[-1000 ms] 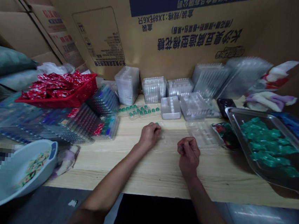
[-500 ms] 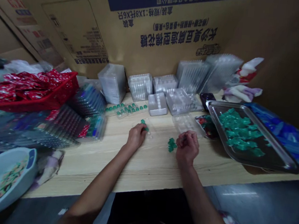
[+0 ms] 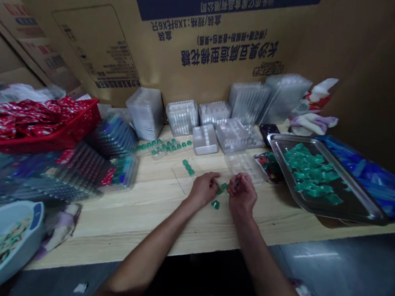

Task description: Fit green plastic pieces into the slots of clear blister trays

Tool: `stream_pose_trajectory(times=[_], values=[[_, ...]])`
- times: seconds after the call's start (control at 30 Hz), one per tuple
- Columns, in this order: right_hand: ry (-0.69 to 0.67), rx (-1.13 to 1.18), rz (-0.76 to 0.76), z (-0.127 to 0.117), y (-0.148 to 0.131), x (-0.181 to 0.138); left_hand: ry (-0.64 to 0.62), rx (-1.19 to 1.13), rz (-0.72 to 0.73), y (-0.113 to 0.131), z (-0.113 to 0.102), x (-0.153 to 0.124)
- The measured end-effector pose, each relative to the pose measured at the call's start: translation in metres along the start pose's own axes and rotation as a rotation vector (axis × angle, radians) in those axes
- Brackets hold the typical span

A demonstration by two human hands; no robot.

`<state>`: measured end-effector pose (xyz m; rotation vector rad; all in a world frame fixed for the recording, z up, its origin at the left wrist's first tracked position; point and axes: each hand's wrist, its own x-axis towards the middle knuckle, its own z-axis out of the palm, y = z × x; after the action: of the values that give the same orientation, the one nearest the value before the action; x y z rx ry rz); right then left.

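Note:
My left hand (image 3: pixel 203 189) rests on the wooden table (image 3: pixel 141 221), its fingertips reaching towards a small green wrapped sweet (image 3: pixel 221 186). My right hand (image 3: pixel 242 194) is curled close beside it, fingers bent inward. Whatever the fingertips pinch is hidden. Just below the hands lies another green sweet (image 3: pixel 216 204). To the left, a clear plastic blister tray (image 3: pixel 180 176) holds a few green sweets in its cells, and its right part is partly under my left hand. A second blister tray (image 3: pixel 164 148), filled with green sweets, lies further back.
A steel tray (image 3: pixel 317 210) heaped with green sweets stands at the right, on a blue plastic sheet. Stacks of clear trays line the back against cardboard boxes. A red basket (image 3: pixel 80 130) of red packets and a pale blue basin (image 3: pixel 34 225) sit at the left.
My hands have moved closer together, and my left hand has slid right, uncovering the clear tray and its green sweets. The small cluster of sweets by my right hand is now spread out or covered.

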<state>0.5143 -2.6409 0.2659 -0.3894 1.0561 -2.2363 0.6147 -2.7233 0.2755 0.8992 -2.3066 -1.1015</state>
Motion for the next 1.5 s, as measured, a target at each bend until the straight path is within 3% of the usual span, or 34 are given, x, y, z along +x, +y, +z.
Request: stream_pose_trajectory(times=[0.13, 0.33, 0.5, 0.57, 0.77, 0.87, 1.03, 1.1, 1.2, 1.33, 1.5], values=[[0.008, -0.031, 0.051, 0.004, 0.005, 0.003, 0.013, -0.124, -0.001, -0.011, -0.015, 0.001], [-0.106, -0.252, 0.129, 0.007, 0.014, -0.002, 0.096, -0.678, -0.249, -0.013, -0.022, 0.001], [-0.347, -0.529, 0.075, 0.009, 0.017, -0.009, 0.077, -0.79, -0.246, -0.01, -0.027, -0.002], [-0.371, -0.553, 0.056, 0.01, 0.018, -0.01, 0.06, -0.753, -0.223, -0.008, -0.029, -0.004], [-0.22, -0.219, 0.227, 0.017, 0.025, -0.012, 0.149, -0.476, -0.206, -0.004, -0.029, -0.005], [-0.206, -0.095, 0.198, 0.015, 0.018, -0.013, 0.168, -0.396, -0.163, -0.008, -0.033, -0.002], [-0.154, 0.05, 0.064, 0.003, -0.003, -0.008, 0.364, -0.462, -0.304, -0.034, -0.077, 0.0], [-0.154, -0.082, 0.09, 0.007, -0.002, -0.007, 0.361, -0.593, -0.353, -0.039, -0.1, -0.003], [-0.218, -0.483, 0.063, 0.019, 0.011, -0.009, 0.283, -0.804, -0.422, -0.034, -0.119, -0.009], [-0.28, -0.913, -0.083, 0.02, 0.026, -0.013, 0.17, -0.981, -0.443, -0.022, -0.119, -0.015], [-0.24, -1.041, -0.13, 0.006, 0.025, -0.011, 0.177, -0.993, -0.397, -0.024, -0.111, -0.016]])
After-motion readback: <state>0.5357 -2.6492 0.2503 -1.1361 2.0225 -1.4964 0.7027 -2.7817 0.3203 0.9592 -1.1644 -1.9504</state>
